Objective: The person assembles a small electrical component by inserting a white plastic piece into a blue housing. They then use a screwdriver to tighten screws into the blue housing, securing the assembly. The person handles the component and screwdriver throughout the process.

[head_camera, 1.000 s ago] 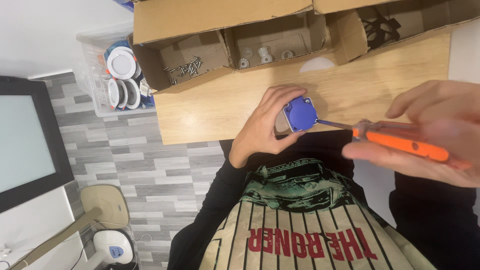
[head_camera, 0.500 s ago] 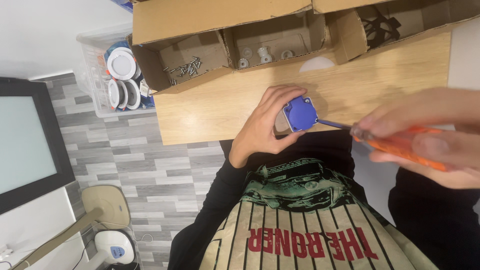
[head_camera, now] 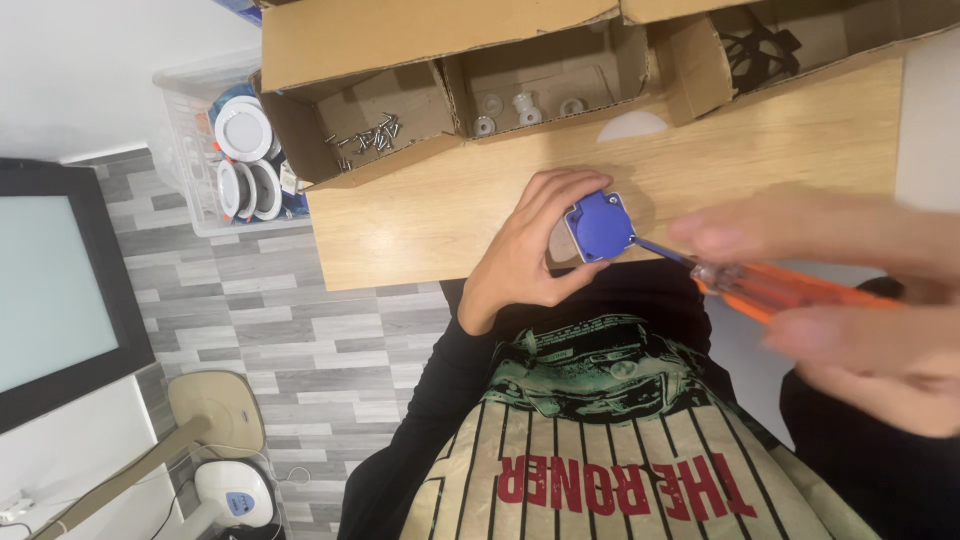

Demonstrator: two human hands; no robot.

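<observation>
Blue part: a small blue socket-like fitting (head_camera: 598, 226) with a round face, held just above the near edge of the wooden worktop (head_camera: 420, 215).
Left hand: my left hand (head_camera: 530, 250) has its grip clamped around the fitting, fingers curled over the top and thumb underneath, face turned toward the tool.
Right hand: my right hand (head_camera: 850, 300) is closed on the orange-handled screwdriver (head_camera: 770, 290), and it is heavily blurred (so I cannot make out single fingers).
Tool contact: the screwdriver's thin shaft meets the fitting at its right lower corner; I cannot tell whether the tip sits in a screw.
What changed: a second ago the right hand was sharp, with the handle lying plainly across the fingers; half a second ago it began to smear, and now it is more smeared still, while the left hand and fitting have hardly shifted.
What that means: I judge the tool is being turned at the fitting, which is held steady.
Nearby: open cardboard boxes (head_camera: 400, 120) at the far edge hold loose screws (head_camera: 362, 140) and small white parts (head_camera: 525, 105); a clear plastic bin (head_camera: 190, 130) of round white fittings stands on the floor.
</observation>
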